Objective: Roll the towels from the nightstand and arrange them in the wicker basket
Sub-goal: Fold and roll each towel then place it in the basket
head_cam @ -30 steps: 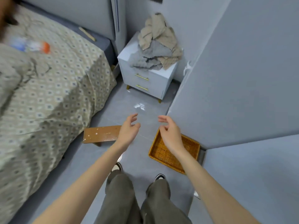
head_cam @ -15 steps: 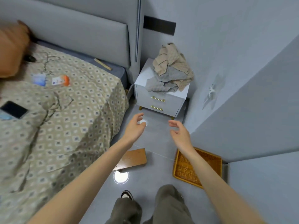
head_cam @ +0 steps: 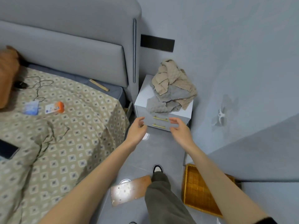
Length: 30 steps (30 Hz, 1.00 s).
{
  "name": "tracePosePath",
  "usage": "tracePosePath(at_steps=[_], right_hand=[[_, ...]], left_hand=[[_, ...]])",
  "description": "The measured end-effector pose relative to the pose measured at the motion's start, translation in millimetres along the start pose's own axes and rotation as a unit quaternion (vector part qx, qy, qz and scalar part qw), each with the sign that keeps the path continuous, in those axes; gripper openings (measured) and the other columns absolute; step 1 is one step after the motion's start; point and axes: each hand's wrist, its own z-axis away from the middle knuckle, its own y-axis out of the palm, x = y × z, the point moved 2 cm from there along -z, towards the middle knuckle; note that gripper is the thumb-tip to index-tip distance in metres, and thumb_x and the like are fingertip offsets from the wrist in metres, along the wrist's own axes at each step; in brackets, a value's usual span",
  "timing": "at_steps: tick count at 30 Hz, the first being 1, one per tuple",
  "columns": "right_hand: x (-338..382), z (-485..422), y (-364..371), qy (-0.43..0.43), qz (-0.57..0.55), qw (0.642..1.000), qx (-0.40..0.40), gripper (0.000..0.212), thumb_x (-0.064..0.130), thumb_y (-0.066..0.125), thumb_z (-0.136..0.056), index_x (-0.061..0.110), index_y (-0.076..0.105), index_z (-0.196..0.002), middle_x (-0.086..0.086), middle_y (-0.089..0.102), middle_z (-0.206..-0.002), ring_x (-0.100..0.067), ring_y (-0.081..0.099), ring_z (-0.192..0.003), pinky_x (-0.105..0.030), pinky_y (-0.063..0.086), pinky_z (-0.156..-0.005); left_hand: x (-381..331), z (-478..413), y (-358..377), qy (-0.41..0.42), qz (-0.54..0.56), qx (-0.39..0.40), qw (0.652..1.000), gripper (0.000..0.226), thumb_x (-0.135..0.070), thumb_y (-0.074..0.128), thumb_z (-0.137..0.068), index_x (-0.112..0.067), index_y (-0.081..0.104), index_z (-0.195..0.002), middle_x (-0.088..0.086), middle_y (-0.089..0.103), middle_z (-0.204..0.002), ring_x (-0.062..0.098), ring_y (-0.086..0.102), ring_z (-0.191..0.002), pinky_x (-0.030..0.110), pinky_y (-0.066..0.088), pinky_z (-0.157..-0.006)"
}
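Towels [head_cam: 173, 88] heaped on nightstand [head_cam: 142, 96] | left grip [head_cam: 137, 130], right grip [head_cam: 179, 131] empty, fingers loose | spread before nightstand, probably to gather heap

Open floor [head_cam: 161, 152] between bed [head_cam: 68, 126] and wall [head_cam: 242, 78]

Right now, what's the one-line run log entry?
stage: no towel picked up | left hand: open, empty | right hand: open, empty | crumpled beige and grey towels: heaped on white nightstand | orange wicker basket: on grey floor
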Motion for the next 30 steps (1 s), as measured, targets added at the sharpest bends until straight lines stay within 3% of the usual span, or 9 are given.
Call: tracePosePath(at_steps=[3, 6, 9, 11, 14, 17, 26, 30], right_hand=[[7.4, -52.9, -7.2, -0.002, -0.007, 1.0, 0.019, 0.038, 0.003, 0.047, -0.093, 0.018, 0.053, -0.128, 0.002, 0.055, -0.126, -0.016, 0.059, -0.096, -0.016, 0.042, -0.065], [16.9, -99.8, -18.1, 0.004, -0.004, 0.999, 0.038, 0.036, 0.006, 0.048, -0.094, 0.02, 0.053, -0.127, 0.003, 0.055, -0.126, -0.015, 0.058, -0.104, -0.016, 0.04, -0.074], [27.3, -145.9, -30.6, 0.001, 0.008, 0.999, 0.048, 0.036, 0.006, 0.048, -0.095, 0.017, 0.053, -0.129, 0.003, 0.055, -0.124, -0.009, 0.056, -0.085, -0.009, 0.038, -0.066], [30.1, -167.2, -35.4, 0.0, 0.015, 0.998, 0.063, 0.037, 0.006, 0.047, -0.095, 0.017, 0.053, -0.129, 0.003, 0.054, -0.126, -0.007, 0.054, -0.081, -0.007, 0.04, -0.066], [29.2, -193.7, -41.6, -0.005, 0.012, 0.997, 0.081, 0.038, 0.005, 0.047, -0.094, 0.019, 0.052, -0.129, 0.0, 0.054, -0.128, -0.014, 0.057, -0.09, -0.02, 0.043, -0.078], [28.9, -215.3, -52.2, -0.011, 0.013, 0.996, 0.085, 0.037, 0.005, 0.048, -0.095, 0.018, 0.052, -0.129, 0.002, 0.054, -0.125, -0.015, 0.056, -0.093, -0.022, 0.041, -0.083], [6.0, -252.7, -84.9, 0.007, 0.011, 0.998, 0.065, 0.037, 0.004, 0.049, -0.094, 0.018, 0.053, -0.128, 0.001, 0.055, -0.127, -0.017, 0.056, -0.11, -0.029, 0.044, -0.095], [-0.9, -260.5, -91.9, 0.032, -0.004, 0.998, 0.051, 0.037, 0.003, 0.048, -0.095, 0.015, 0.052, -0.129, -0.002, 0.054, -0.127, -0.015, 0.054, -0.107, -0.023, 0.042, -0.09]], left_hand=[[-24.9, -45.5, 8.1, -0.008, -0.002, -0.01, 1.0, 0.048, -0.009, 0.046, -0.093, -0.019, 0.041, -0.14, 0.005, 0.045, -0.141, 0.013, 0.047, -0.116, 0.027, 0.04, -0.091], [-49.7, -83.7, 18.2, -0.016, -0.006, -0.013, 1.0, 0.047, -0.012, 0.048, -0.091, -0.022, 0.042, -0.138, 0.002, 0.048, -0.14, 0.014, 0.05, -0.116, 0.034, 0.044, -0.097], [-74.5, -121.2, 26.4, -0.023, -0.008, -0.03, 0.999, 0.046, -0.015, 0.049, -0.093, -0.023, 0.042, -0.138, 0.002, 0.05, -0.138, 0.019, 0.053, -0.118, 0.037, 0.044, -0.099], [-85.4, -136.7, 29.7, -0.027, -0.011, -0.037, 0.999, 0.046, -0.017, 0.049, -0.094, -0.023, 0.04, -0.139, 0.001, 0.049, -0.139, 0.018, 0.052, -0.118, 0.032, 0.044, -0.093], [-96.0, -159.3, 35.1, -0.028, -0.019, -0.049, 0.998, 0.046, -0.018, 0.05, -0.094, -0.024, 0.04, -0.139, 0.001, 0.048, -0.14, 0.016, 0.052, -0.117, 0.023, 0.041, -0.085], [-107.3, -179.4, 42.7, -0.026, -0.037, -0.053, 0.998, 0.046, -0.014, 0.048, -0.095, -0.021, 0.04, -0.14, 0.003, 0.046, -0.141, 0.012, 0.05, -0.111, 0.016, 0.042, -0.071], [-134.1, -216.7, 74.0, -0.021, -0.097, -0.029, 0.995, 0.046, -0.012, 0.045, -0.095, -0.019, 0.04, -0.141, 0.004, 0.045, -0.142, 0.012, 0.049, -0.106, 0.021, 0.037, -0.079], [-147.3, -232.2, 88.0, -0.013, -0.116, -0.007, 0.993, 0.047, -0.013, 0.045, -0.096, -0.02, 0.038, -0.142, 0.003, 0.043, -0.143, 0.015, 0.051, -0.112, 0.027, 0.041, -0.09]])
